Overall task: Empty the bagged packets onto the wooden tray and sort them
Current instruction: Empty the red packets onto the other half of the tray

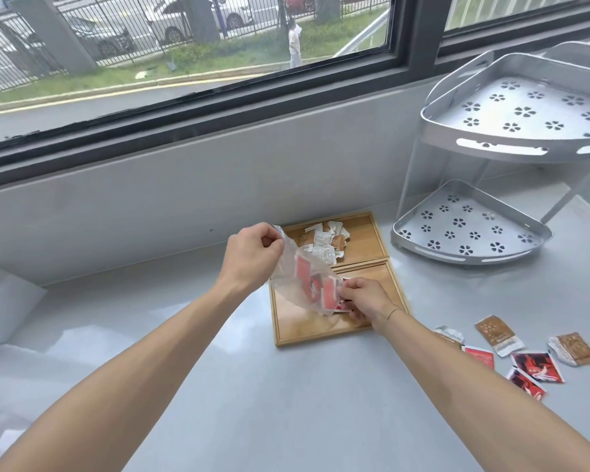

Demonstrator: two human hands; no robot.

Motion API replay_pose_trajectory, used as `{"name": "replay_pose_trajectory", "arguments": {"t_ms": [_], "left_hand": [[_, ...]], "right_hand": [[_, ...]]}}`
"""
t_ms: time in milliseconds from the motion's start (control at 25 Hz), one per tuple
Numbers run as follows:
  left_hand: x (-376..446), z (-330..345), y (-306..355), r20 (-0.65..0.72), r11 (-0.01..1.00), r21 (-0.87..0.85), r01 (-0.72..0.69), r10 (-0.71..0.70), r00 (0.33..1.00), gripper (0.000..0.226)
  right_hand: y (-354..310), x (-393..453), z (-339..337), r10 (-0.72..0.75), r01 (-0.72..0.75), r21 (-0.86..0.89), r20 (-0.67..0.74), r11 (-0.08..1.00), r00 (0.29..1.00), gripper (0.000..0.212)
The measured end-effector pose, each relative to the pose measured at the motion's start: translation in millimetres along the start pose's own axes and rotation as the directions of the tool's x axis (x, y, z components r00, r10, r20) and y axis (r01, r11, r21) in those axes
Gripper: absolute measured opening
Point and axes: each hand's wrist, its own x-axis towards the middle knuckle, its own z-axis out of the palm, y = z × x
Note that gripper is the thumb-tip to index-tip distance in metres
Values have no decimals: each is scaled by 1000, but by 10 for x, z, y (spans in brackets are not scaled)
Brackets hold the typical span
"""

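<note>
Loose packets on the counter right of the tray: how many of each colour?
Brown and white packets: 3
Red packets: 3
Total: 6, all lying on the grey counter, outside the wooden tray.

This looks like a room at street level, maybe a home or a small office; which one I cannot tell. A pale grey counter (218, 386) runs under a wide dark-framed window (191, 107). Outside are a metal fence (31, 39), grass, parked cars (198, 15) and a road. At the far right stands a two-level metal corner rack (511, 137), like kitchen storage.
</note>
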Motion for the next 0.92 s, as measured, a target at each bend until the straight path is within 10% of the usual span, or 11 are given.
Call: {"name": "replay_pose_trajectory", "arguments": {"t_ms": [920], "left_hand": [[-261,-472,-35,-157,995,-104,5,-22,987,10]], "right_hand": [[-212,-401,143,-88,61,178,151,982,985,10]]}}
